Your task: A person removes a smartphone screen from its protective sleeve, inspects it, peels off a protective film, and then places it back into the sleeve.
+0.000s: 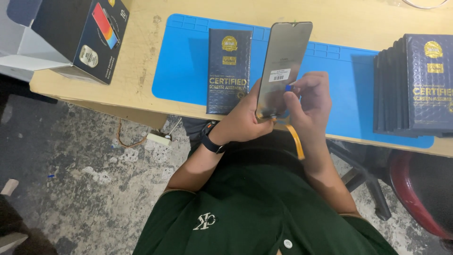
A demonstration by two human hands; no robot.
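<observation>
a pale wooden table (141, 61) runs across the far part of the scene, with a bright blue work mat (188, 66) laid flat on it. below the table edge lies a rough grey concrete floor (85, 179), stained and patchy, with a thin orange cable (123, 140) and a small white block on it. at the near right a red chair seat (415, 189) shows beside the black legs of a stool.

one phone screen panel (284, 66) is held up tilted over the mat's near edge, its grey back with a white sticker facing the camera and an orange ribbon cable (296, 140) hanging from its lower end. the left hand (243, 118) grips the panel's lower left edge, a black watch on that wrist. the right hand (309, 101) is closed on the panel's lower right side, its fingertips pinching a small blue tab (288, 88).

one dark blue flat box (229, 71) lies alone on the mat, just left of the panel. a stack of like boxes (413, 85), too tightly packed to count surely, stands on the mat's right end. one larger black carton (82, 38) sits at the far left corner.
</observation>
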